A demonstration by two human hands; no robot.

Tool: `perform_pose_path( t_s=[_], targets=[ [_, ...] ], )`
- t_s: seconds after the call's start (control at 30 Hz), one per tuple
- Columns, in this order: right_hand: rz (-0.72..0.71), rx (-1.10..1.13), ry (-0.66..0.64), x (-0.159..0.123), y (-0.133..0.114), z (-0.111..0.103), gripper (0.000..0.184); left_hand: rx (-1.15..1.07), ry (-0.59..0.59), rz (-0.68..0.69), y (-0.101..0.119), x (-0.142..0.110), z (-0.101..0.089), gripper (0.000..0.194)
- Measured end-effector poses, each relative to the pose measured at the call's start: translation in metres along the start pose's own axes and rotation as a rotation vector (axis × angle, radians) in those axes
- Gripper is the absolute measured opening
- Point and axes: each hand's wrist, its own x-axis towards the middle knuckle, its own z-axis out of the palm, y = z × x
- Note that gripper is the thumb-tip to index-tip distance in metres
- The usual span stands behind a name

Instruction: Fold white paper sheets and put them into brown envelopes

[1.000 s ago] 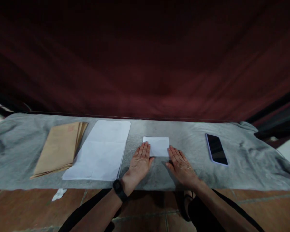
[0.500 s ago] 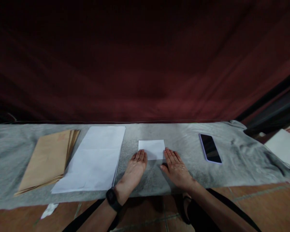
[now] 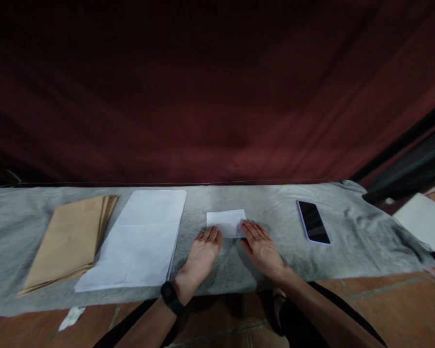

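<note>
A small white piece of folded-looking paper [image 3: 227, 220] lies flat on the grey cloth, straight ahead of me. The fingers of my left hand [image 3: 204, 249] rest stretched out on its near left corner. My right hand [image 3: 261, 246] lies flat with its fingertips over the paper's right edge. Neither hand grips anything; the paper's near corners are hidden under the fingers. To the left of my left hand is a stack of large white sheets [image 3: 141, 237], with a crease across the top one.
Brown paper envelopes [image 3: 67, 237] lie in a pile at the left. A phone [image 3: 313, 222] in a purple case lies at the right on the grey cloth [image 3: 275, 203]. A dark red curtain [image 3: 217, 121] hangs behind. A white scrap [image 3: 71, 318] is on the tiled floor.
My right hand has slid slightly left, its fingertips now further over the paper's right edge. My left hand has hardly moved. The view has shifted a little.
</note>
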Motion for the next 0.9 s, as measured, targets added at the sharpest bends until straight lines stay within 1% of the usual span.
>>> perform_pose_path(
  t_s=[0.1,0.17,0.23,0.3,0.37,0.4,0.47,0.53,0.6,0.67,0.7,0.77,0.8,0.83,0.9],
  targets=[
    [-0.021,-0.014,-0.033,0.006,-0.001,-0.005,0.048,-0.039,0.069,0.021,0.004,-0.001,-0.004,0.045],
    [-0.038,-0.027,-0.067,0.010,-0.001,-0.011,0.051,-0.078,0.112,0.025,0.004,-0.002,-0.007,0.045],
    [-0.037,-0.035,-0.082,0.013,-0.001,-0.018,0.054,-0.132,0.170,-0.007,0.003,-0.001,-0.011,0.044],
    [-0.023,-0.031,-0.065,0.015,0.002,-0.025,0.055,-0.218,0.260,-0.095,-0.002,0.001,-0.016,0.046],
    [0.005,0.021,-0.024,0.017,0.005,-0.031,0.052,-0.353,0.366,-0.233,-0.008,0.004,-0.019,0.054],
    [0.038,0.084,0.005,0.017,0.008,-0.033,0.048,-0.442,0.411,-0.309,-0.011,0.006,-0.019,0.060],
    [0.154,0.293,0.082,0.020,0.011,-0.035,0.039,-0.652,0.462,-0.442,-0.016,0.010,-0.015,0.069],
    [0.293,0.596,0.148,0.023,0.011,-0.034,0.038,-0.904,0.450,-0.553,-0.018,0.014,-0.009,0.073],
    [0.409,0.944,0.166,0.027,0.006,-0.031,0.042,-1.184,0.385,-0.639,-0.015,0.016,-0.005,0.075],
    [0.498,1.269,0.120,0.030,-0.002,-0.029,0.044,-1.469,0.295,-0.696,-0.008,0.016,-0.005,0.076],
    [0.538,1.396,0.084,0.031,-0.006,-0.029,0.045,-1.598,0.251,-0.710,-0.004,0.016,-0.006,0.075],
    [0.603,1.557,0.005,0.031,-0.015,-0.028,0.046,-1.789,0.193,-0.726,0.002,0.016,-0.010,0.070],
    [0.624,1.600,-0.023,0.031,-0.018,-0.028,0.046,-1.841,0.179,-0.731,0.005,0.016,-0.012,0.066],
    [0.638,1.625,-0.040,0.030,-0.021,-0.028,0.045,-1.860,0.175,-0.734,0.006,0.016,-0.013,0.062],
    [0.653,1.641,-0.050,0.030,-0.024,-0.028,0.043,-1.822,0.177,-0.726,0.006,0.018,-0.013,0.051]
  ],
)
